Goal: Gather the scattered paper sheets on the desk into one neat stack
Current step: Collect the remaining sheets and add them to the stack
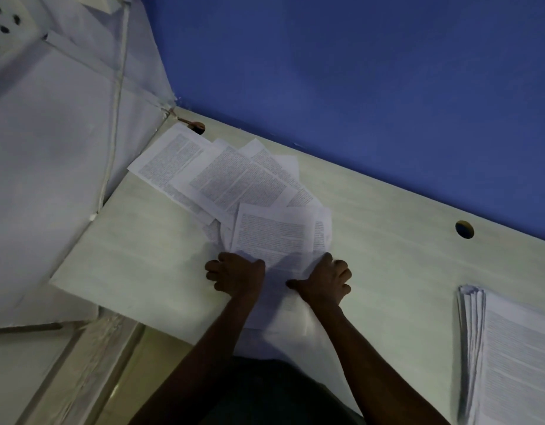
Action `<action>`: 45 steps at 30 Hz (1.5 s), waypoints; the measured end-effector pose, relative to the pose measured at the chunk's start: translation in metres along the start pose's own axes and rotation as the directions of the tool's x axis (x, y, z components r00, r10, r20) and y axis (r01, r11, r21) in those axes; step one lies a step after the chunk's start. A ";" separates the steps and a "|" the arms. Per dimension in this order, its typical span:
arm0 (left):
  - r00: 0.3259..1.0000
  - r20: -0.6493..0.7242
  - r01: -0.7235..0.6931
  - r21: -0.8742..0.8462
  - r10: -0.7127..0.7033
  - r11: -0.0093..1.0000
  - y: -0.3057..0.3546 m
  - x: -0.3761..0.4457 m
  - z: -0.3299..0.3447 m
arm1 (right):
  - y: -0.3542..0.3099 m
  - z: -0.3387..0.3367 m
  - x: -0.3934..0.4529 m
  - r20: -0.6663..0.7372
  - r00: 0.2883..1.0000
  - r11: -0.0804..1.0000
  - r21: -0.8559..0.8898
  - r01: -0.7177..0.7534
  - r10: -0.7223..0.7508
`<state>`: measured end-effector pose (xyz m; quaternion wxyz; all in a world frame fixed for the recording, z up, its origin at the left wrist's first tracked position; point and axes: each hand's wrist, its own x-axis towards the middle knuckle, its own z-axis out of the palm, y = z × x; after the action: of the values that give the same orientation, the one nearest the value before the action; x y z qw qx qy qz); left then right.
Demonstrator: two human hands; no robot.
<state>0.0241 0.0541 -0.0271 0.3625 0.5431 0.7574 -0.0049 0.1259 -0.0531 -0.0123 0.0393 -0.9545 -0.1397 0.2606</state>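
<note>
Both hands grasp the near end of a fanned pile of printed sheets (253,191): the left hand (236,274) has its fingers curled over the pile's left side, and the right hand (325,280) curls its fingers on the right side with the thumb stretched inward across the paper. Between the two hands the lower sheets bulge and hang past the front edge of the desk (387,240). From the hands the pile spreads away toward the far-left corner of the desk — the sheets overlap at differing angles, and the farthest one lies just beside a round cable hole (197,127) in that corner. A second cable hole (464,229) sits near the back edge, well apart to the right. At the front-right corner lies a separate stack of printed sheets (510,357) — its edges loosely aligned, partly cut off by the frame. A blue wall (357,87) runs along the back edge; white-covered panelling (50,148) bounds the left edge.
</note>
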 end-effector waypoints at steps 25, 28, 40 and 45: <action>0.830 0.470 0.122 -0.679 0.301 0.724 0.024 0.093 -0.026 | 0.129 -0.041 0.014 0.456 0.822 0.481 0.836 -0.264 -0.341; 0.820 0.496 0.124 -0.641 0.286 0.757 0.031 0.087 -0.014 | 0.154 -0.036 0.013 0.460 0.827 0.455 0.842 -0.290 -0.323; 0.577 0.584 0.371 -0.810 0.571 0.454 0.046 0.029 -0.055 | 0.194 -0.023 0.016 0.251 0.968 0.382 0.893 -0.237 0.014; 0.730 0.514 -0.235 -0.430 0.451 0.872 0.036 -0.008 -0.009 | 0.198 -0.024 0.019 0.247 0.969 0.330 0.914 -0.236 0.008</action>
<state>0.0502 0.0661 -0.0020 0.6643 0.5753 0.4768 0.0206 0.2026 -0.2368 -0.0302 0.5460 -0.7347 0.1046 0.3889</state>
